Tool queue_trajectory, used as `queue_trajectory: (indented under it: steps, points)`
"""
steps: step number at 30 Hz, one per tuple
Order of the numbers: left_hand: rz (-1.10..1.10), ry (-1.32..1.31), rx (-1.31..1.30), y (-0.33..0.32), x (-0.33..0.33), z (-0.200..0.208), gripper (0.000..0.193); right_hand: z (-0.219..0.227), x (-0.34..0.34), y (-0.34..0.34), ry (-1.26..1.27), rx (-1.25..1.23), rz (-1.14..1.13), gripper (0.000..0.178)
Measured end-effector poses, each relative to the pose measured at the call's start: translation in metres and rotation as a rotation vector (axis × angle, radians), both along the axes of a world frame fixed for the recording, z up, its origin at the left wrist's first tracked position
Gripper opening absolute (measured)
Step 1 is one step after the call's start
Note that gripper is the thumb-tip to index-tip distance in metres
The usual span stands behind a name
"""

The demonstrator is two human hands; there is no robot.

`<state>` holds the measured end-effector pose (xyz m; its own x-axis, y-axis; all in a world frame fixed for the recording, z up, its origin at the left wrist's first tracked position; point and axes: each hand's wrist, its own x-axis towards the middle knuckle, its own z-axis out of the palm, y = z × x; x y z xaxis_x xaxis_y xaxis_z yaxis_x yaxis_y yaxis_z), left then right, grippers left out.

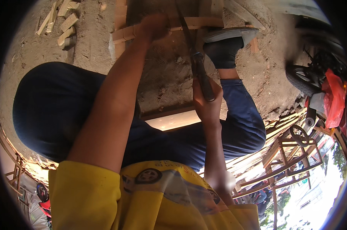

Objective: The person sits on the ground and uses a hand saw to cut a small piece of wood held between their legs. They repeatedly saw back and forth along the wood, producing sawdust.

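Observation:
My right hand [208, 94] is wrapped round the dark handle of a handsaw [185, 30]. The saw's long blade points away from me and shows nearly edge-on, crossing a wooden strip [198, 22]. At the far middle, my left hand [155, 27] is closed over that strip, left of the blade. Blur and dim light hide most of its fingers. The strip lies crosswise, with marks along its left part. My foot in a grey shoe [231, 34] is by its right end.
Offcut wood blocks [69, 23] lie on the dirt ground at far left. A plank [173, 120] lies crosswise beneath me. On the right are a motorbike wheel [301, 79], a red plastic bag [334, 99] and a wooden frame [292, 153].

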<state>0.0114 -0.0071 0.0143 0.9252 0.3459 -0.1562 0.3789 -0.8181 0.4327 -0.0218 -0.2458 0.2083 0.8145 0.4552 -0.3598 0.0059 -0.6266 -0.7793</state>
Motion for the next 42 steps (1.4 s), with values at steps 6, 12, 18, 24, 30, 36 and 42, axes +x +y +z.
queue_trajectory:
  steps: [6, 12, 18, 24, 30, 36, 42]
  points:
    - [-0.026, 0.052, 0.077, -0.007, -0.005, 0.004, 0.024, 0.014, -0.041, -0.048, -0.235, -0.046, 0.094, 0.010]
    - [-0.024, 0.082, -0.018, -0.001, 0.004, 0.001, 0.025, -0.021, -0.002, 0.004, 0.042, 0.012, -0.063, 0.012]
    - [-0.072, 0.168, 0.068, -0.001, 0.011, 0.003, 0.028, 0.016, -0.045, -0.053, -0.093, -0.039, -0.018, 0.013]
    - [-0.077, 0.125, -0.032, 0.009, 0.010, 0.005, 0.033, 0.005, -0.019, -0.004, 0.000, 0.032, -0.024, 0.014]
    - [-0.102, 0.255, 0.034, 0.008, 0.012, 0.003, 0.042, 0.073, -0.071, -0.061, 0.026, -0.102, -0.118, 0.014]
    - [-0.109, 0.156, -0.098, 0.017, 0.017, -0.014, 0.043, 0.026, -0.033, -0.024, -0.043, 0.016, -0.034, 0.011]
    - [-0.127, 0.161, 0.023, 0.020, 0.014, -0.018, 0.047, 0.109, -0.077, -0.061, 0.096, -0.065, -0.170, 0.011]
